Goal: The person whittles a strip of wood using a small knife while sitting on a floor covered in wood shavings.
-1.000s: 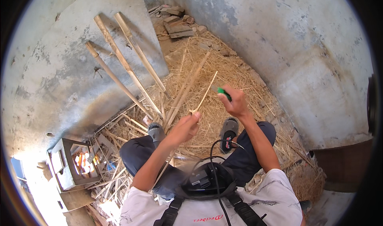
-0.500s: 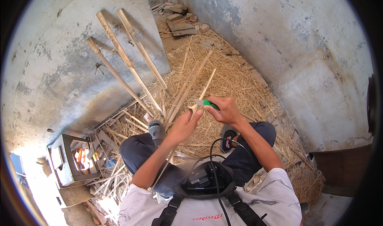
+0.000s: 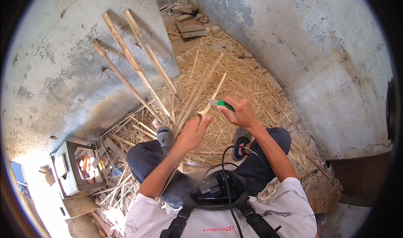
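Observation:
A thin, pale bamboo strip (image 3: 219, 86) slants up and away from my left hand (image 3: 191, 134), whose fingers are closed around it. The strip's lower part runs back along my left forearm toward my lap. My right hand (image 3: 244, 113) grips a green-handled utility knife (image 3: 225, 105). Its blade points left and lies at or just over the strip, a short way beyond my left thumb; contact is hard to make out. A pale curled shaving (image 3: 203, 111) sits just above my left hand.
Three bamboo poles (image 3: 136, 68) lean on the left wall. Long split strips (image 3: 197, 91) lie on shavings (image 3: 252, 84) covering the floor. Broken bricks (image 3: 189, 28) are piled in the far corner. A box-like frame (image 3: 67, 170) stands at left. A cable (image 3: 227, 170) hangs before my chest.
My right hand and the knife have shifted slightly up and right, so the blade is farther from my left thumb. My left hand has barely moved.

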{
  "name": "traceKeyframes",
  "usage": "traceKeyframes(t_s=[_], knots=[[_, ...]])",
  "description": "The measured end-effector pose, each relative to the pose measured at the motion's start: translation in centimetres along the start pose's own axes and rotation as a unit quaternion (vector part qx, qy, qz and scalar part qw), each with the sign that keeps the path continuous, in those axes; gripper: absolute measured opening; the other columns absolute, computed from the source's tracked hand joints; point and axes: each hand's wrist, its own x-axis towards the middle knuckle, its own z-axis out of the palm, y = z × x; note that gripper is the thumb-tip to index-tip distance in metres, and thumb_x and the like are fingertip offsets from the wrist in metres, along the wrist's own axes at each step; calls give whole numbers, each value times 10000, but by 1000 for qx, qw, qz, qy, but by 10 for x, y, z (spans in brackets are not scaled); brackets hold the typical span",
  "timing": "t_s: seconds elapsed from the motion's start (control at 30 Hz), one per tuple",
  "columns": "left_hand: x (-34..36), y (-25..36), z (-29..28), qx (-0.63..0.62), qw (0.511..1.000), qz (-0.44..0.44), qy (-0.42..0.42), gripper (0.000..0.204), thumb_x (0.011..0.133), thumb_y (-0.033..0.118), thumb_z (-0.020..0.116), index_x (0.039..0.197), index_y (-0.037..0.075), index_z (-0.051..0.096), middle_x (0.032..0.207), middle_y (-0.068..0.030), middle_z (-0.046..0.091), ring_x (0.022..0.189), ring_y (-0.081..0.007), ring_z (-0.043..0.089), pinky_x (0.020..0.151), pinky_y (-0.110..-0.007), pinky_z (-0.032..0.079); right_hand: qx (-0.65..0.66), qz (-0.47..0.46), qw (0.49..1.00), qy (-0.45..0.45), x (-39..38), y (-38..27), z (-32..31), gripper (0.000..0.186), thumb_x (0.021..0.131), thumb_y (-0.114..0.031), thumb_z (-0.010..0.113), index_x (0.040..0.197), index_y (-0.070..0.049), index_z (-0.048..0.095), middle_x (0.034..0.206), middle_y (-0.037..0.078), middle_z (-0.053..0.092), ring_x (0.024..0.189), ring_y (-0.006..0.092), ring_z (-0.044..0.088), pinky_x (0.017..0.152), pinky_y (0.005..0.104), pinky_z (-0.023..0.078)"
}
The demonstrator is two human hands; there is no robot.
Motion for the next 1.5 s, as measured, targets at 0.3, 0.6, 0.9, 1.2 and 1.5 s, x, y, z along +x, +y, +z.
traceKeyframes(t_s=[0.3, 0.6, 0.9, 1.2, 1.5], knots=[[-1, 5, -3, 2, 1000, 14, 11, 660, 1092, 543, 504, 907, -83, 595, 805, -287, 643, 774, -427, 638, 761, -517, 480, -16, 13, 1000, 4, 1, 0, -2, 289, 980, -352, 725, 1011, -64, 728, 747, 125, 697, 625, 304, 695, 564, 398, 517], [-11, -15, 4, 12, 1000, 27, 6, 525, 1106, 460, 537, 981, -48, 582, 688, -68, 539, 649, -201, 514, 635, -395, 449, -43, 191, 962, 192, 11, 92, -75, 433, 1074, -440, 583, 977, -46, 733, 624, 25, 565, 532, 127, 445, 497, 351, 355], [-16, 13, 2, 80, 995, 58, -6, 581, 1063, 488, 567, 1351, -9, 483, 825, -263, 667, 821, -445, 692, 736, -517, 498, 408, 297, 863, 25, 12, 29, -26, 332, 1072, -369, 619, 1109, -42, 661, 702, -27, 598, 476, 19, 374, 448, 222, 266], [-30, 1, 4, 138, 969, 197, 56, 497, 1082, 442, 594, 1289, 1, 499, 796, -95, 634, 622, -243, 632, 635, -380, 528, 462, 273, 841, 70, 28, 29, -29, 195, 1022, -258, 695, 1015, -63, 690, 803, 42, 727, 441, 14, 374, 424, 218, 286], [-98, -1, -61, -241, 967, 50, -63, 247, 1119, 313, 555, 1153, 69, 542, 725, 42, 453, 511, -50, 441, 457, -225, 366, 143, 242, 959, -34, -3, 16, -104, 346, 976, -377, 726, 1097, -54, 759, 825, 28, 740, 594, 88, 582, 564, 314, 467]])
